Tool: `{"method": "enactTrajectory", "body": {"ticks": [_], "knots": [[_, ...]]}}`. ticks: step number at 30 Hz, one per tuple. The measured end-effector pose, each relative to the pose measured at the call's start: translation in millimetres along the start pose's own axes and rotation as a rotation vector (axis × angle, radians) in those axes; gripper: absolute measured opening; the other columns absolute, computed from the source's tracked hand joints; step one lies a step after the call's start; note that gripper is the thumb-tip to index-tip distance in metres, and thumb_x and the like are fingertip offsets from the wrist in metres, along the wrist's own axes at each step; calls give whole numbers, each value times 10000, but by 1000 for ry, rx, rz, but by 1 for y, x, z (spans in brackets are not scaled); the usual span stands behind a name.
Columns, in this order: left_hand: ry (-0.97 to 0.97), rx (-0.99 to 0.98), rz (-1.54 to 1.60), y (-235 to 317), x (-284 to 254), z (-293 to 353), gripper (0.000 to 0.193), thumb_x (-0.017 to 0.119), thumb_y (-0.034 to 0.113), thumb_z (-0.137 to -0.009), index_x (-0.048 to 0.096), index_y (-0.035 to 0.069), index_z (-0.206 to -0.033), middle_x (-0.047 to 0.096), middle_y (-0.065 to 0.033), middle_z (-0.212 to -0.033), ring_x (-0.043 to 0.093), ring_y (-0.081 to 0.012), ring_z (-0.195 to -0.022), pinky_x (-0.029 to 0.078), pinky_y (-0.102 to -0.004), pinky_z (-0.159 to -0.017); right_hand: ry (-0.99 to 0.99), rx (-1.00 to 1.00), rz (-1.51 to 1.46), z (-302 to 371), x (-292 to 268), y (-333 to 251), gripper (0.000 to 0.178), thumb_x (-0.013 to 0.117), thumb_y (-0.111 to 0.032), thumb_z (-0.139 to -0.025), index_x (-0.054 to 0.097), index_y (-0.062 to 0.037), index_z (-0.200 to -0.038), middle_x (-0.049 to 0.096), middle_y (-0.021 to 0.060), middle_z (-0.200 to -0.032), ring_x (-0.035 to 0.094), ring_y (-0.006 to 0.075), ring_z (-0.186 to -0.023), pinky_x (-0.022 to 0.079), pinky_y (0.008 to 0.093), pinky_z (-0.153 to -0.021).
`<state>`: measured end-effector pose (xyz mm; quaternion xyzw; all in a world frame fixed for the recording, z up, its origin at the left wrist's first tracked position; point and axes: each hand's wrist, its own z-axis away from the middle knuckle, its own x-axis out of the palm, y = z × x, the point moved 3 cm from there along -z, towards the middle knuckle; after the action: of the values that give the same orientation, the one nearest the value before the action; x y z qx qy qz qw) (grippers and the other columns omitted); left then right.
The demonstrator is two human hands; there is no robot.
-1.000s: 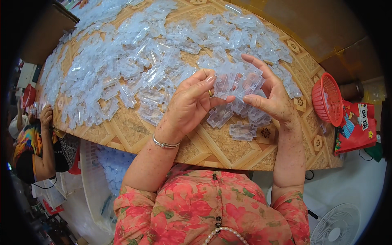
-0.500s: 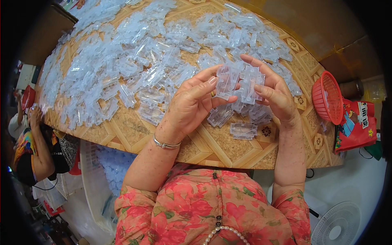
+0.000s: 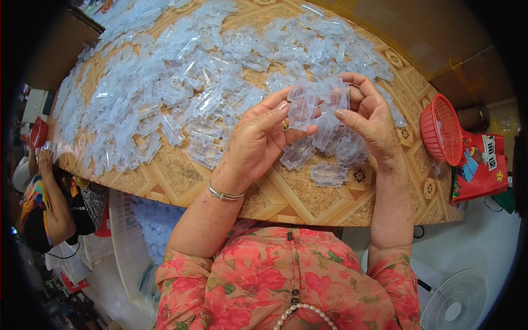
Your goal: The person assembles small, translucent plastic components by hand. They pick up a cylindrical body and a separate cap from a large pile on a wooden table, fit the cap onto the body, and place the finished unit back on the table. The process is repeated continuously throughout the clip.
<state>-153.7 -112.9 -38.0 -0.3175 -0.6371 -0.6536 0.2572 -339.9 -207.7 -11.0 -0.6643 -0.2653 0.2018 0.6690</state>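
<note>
Now | clear plastic part (image 3: 319, 107) pinched between left hand (image 3: 258, 140) | right hand (image 3: 371, 118)

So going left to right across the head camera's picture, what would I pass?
Another person's arm → heap of clear plastic pieces → left hand → clear plastic piece held up → right hand → red basket → red bag.

A red printed bag (image 3: 483, 168) with colourful pictures at the table's right edge, beside the red basket (image 3: 440, 129).
</note>
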Motion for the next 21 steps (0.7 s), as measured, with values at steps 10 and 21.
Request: {"method": "enactTrajectory", "body": {"ticks": [10,21], "knots": [[41,-4,-96,-2,-2,0,493,467,238,-1090,429,-45,-1492,623,-158,-1350,628,-209,-1204,550,-384,-994,-143,4,211,5,-4,-5,256,744,-153,-941,707,-22,-1158,724,10,-978,648,88,-924,517,257,-839],[55,-49,-553,-4,0,3,609,691,66,-934,459,-36,-1487,671,-106,-1257,655,-150,-1102,534,-297,-959,-34,15,93,-1,3,12,281,751,-128,-940,677,-28,-1192,646,-11,-938,601,43,-722,508,197,-643]]}}
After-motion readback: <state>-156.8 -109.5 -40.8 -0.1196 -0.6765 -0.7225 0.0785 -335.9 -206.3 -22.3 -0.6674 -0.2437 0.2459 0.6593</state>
